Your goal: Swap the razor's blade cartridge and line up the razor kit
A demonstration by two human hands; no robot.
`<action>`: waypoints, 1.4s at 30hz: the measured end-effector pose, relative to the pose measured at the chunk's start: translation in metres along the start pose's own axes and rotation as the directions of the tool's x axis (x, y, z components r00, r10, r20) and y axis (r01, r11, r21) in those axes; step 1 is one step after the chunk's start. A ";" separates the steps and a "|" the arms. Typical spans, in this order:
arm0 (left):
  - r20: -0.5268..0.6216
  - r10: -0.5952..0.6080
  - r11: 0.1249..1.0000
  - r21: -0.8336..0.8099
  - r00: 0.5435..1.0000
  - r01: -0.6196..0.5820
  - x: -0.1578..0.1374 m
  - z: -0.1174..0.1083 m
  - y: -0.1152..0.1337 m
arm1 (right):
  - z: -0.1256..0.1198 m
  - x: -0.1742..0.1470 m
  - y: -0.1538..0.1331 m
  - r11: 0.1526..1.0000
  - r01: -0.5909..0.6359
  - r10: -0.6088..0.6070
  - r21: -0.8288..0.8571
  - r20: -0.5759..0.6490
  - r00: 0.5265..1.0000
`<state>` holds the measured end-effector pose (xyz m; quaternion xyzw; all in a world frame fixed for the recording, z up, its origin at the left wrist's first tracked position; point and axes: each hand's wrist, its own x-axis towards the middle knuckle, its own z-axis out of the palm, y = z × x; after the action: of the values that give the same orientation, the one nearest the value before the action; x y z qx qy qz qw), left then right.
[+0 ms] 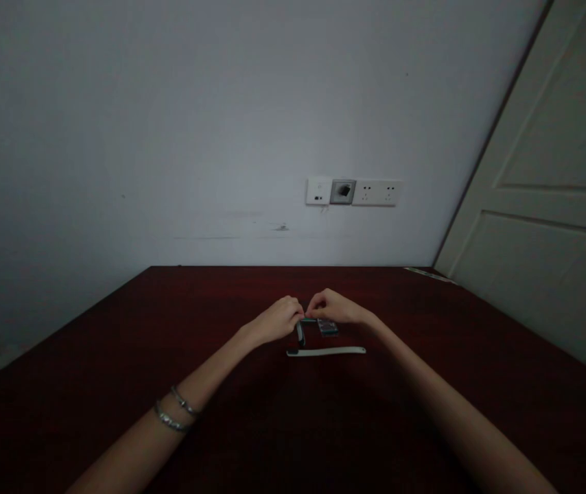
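My left hand and my right hand meet at the fingertips over the middle of the dark red table, both closed in a pinch. Between and just below the fingertips shows a thin green strip, its ends partly hidden by the fingers. Below my left fingers, a short white-and-dark strip runs toward me. A small see-through packet with dark contents lies under my right hand. Nearer to me is a long white strip with a dark left end, lying flat.
The dark red tabletop reaches back to a pale wall. White sockets and a grey socket with a black plug are on the wall. A pale panelled door stands at the right, with a thin strip near its corner.
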<state>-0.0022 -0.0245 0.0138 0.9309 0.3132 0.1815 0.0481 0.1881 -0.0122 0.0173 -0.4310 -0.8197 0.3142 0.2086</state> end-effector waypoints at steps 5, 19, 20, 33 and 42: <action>-0.064 -0.081 0.997 -0.013 0.995 0.080 -0.001 0.008 0.004 | -0.010 -0.006 0.014 0.999 -0.021 0.021 -0.030 -0.015 1.000; 0.056 -0.034 0.998 0.053 0.998 0.031 0.025 0.048 0.005 | -0.004 -0.025 0.055 0.981 -0.007 -0.026 -0.195 -0.167 0.986; 0.066 -0.030 0.999 0.040 0.997 0.028 0.026 0.049 0.005 | -0.003 -0.024 0.055 0.979 -0.001 -0.037 -0.206 -0.180 0.983; 0.091 -0.073 0.995 -0.056 0.993 0.079 0.030 0.051 0.007 | 0.002 -0.027 0.048 0.982 -0.064 0.028 -0.180 -0.192 0.981; 0.077 -0.094 0.993 -0.064 0.993 0.099 0.030 0.050 0.009 | 0.005 -0.025 0.048 0.982 -0.101 0.068 -0.160 -0.204 0.977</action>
<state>0.0430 -0.0124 -0.0213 0.9185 0.3498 0.1548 0.0998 0.2263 -0.0138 -0.0215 -0.5109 -0.7995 0.2075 0.2382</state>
